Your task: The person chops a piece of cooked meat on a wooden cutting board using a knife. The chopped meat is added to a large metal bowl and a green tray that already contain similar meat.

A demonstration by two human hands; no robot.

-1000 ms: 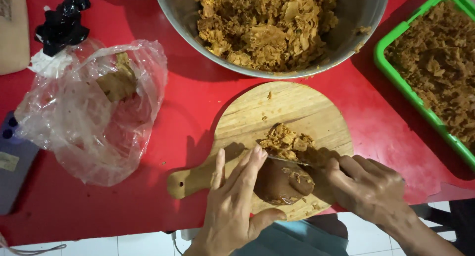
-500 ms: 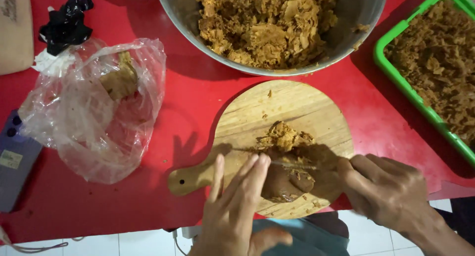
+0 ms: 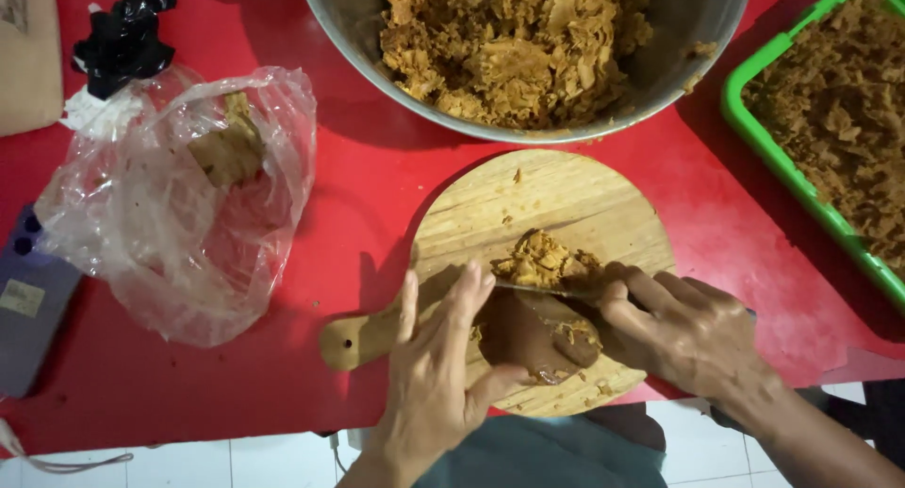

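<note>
Red tabletop (image 3: 358,205) all over, with a strip of white tiled floor (image 3: 236,464) showing along the near edge, so the view is straight down at a work table. In the middle sits a round wooden cutting board (image 3: 556,200) with a little handle sticking out to the left. The left hand (image 3: 438,375) comes in from the bottom, fingers stretched flat and spread, thumb curled around the near side of a dark brown block (image 3: 533,332) on the board, pinning it down rather than gripping it in a fist. The right hand (image 3: 693,332) sits just to the right of that block, fingers closed around the handle of a knife (image 3: 537,287) whose blade lies across the top of the block, right by the left fingertips. Just beyond the blade there's a small heap of brown shavings (image 3: 539,259). Farther up from both hands is a big metal bowl (image 3: 693,49) full of the same shredded stuff, a green tray (image 3: 782,181) of it off past the right hand, and a crumpled clear plastic bag (image 3: 179,224) well off to the left with a chunk inside.
</note>
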